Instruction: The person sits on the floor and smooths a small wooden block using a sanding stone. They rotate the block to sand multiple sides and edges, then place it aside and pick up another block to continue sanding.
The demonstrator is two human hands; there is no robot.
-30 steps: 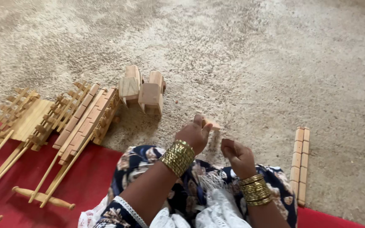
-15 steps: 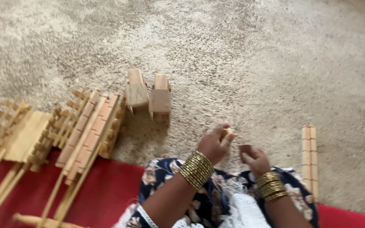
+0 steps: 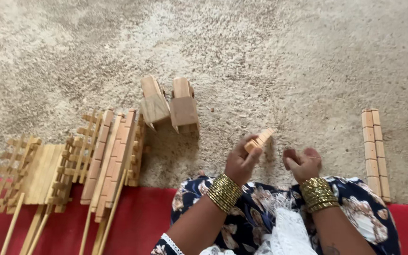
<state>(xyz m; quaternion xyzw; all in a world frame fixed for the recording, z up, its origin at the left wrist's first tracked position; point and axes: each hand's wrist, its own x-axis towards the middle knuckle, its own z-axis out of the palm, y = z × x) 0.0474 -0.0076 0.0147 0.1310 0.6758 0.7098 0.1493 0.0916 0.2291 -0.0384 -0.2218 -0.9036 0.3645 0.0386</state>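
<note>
Head view is showing you gripping a small pale ridged wooden piece (image 3: 259, 140) in your left hand (image 3: 241, 162) fingers, tilted above the beige carpet (image 3: 270, 56), while your right hand (image 3: 303, 164) is curling closed on nothing visible.

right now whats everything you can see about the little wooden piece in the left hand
The small wooden piece is pale, light-coloured wood, short and narrow, with grooves across it like a row of little blocks. It is pinched between the fingertips of the left hand and tilts up to the right, held above the beige carpet. Its lower end is hidden by the fingers. Only that hand touches it.
</note>
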